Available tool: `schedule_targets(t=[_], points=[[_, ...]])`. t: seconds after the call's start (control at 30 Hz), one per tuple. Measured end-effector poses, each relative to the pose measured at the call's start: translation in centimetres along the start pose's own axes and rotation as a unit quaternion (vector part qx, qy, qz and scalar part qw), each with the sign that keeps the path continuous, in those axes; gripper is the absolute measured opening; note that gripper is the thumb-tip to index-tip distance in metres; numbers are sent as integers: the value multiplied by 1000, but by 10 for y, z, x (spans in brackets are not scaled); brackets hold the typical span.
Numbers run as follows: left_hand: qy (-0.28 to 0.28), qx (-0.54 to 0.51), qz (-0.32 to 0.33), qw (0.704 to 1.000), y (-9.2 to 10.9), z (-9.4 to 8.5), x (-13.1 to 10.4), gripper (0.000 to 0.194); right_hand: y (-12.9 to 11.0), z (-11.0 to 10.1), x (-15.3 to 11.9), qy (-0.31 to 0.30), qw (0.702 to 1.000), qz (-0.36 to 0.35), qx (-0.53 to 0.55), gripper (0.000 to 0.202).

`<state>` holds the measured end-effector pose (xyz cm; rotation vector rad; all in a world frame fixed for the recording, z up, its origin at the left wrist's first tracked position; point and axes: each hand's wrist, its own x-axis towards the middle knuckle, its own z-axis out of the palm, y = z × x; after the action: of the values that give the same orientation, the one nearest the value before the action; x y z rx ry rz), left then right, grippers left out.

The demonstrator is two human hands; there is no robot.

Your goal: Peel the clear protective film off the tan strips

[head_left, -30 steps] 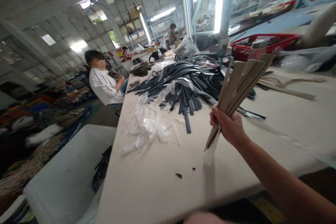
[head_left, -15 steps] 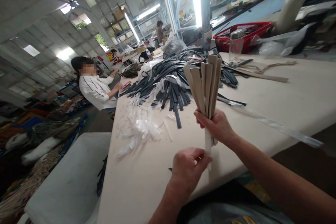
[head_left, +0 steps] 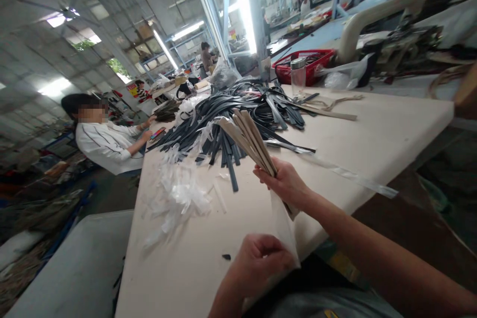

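My right hand [head_left: 285, 184] grips a bundle of beige strips [head_left: 248, 140] that fans up and to the left over the table [head_left: 372, 144]. My left hand [head_left: 259, 261] is closed on a thin clear film strip [head_left: 283, 223] that runs from the bundle's lower end down toward me. Behind the bundle lies a big pile of black strips [head_left: 238, 112]. A heap of clear film scraps [head_left: 179, 191] sits to the left of my hands.
A person in a white shirt [head_left: 106, 141] sits at the table's left side. A clear jar [head_left: 298, 77] and a red basket [head_left: 305, 62] stand at the far end. A long clear strip [head_left: 346, 174] lies across the right side. Other people work further back.
My left hand has pulled the clear film down and away from the bundle. The beige strips have tilted from upright to leaning left, and the view has swung right.
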<state>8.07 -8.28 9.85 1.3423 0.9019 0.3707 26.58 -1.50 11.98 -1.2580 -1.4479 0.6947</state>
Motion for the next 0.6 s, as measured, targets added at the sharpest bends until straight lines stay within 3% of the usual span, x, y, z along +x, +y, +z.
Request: schedule_targets(t=[0.07,0.2,0.33,0.43,0.5,0.6], points=[[-7,-134,18,991,3,-12,-5,19,-1,-16,1,-9,1000,14,8,42],[34,-319,137,937,9,-36,-11,22,1,-41,3,-16,995,76,60,63],[-10,-350,196,916,27,-46,-14,21,2,-47,3,-16,974,167,150,78],[12,-391,258,884,57,-76,-29,15,4,-50,-1,-48,962,196,182,70],[85,-425,333,838,82,-112,-46,16,9,-55,-6,-56,958,210,186,64],[266,-459,471,704,114,-163,-67,17,20,-66,-19,-49,956,229,177,60]])
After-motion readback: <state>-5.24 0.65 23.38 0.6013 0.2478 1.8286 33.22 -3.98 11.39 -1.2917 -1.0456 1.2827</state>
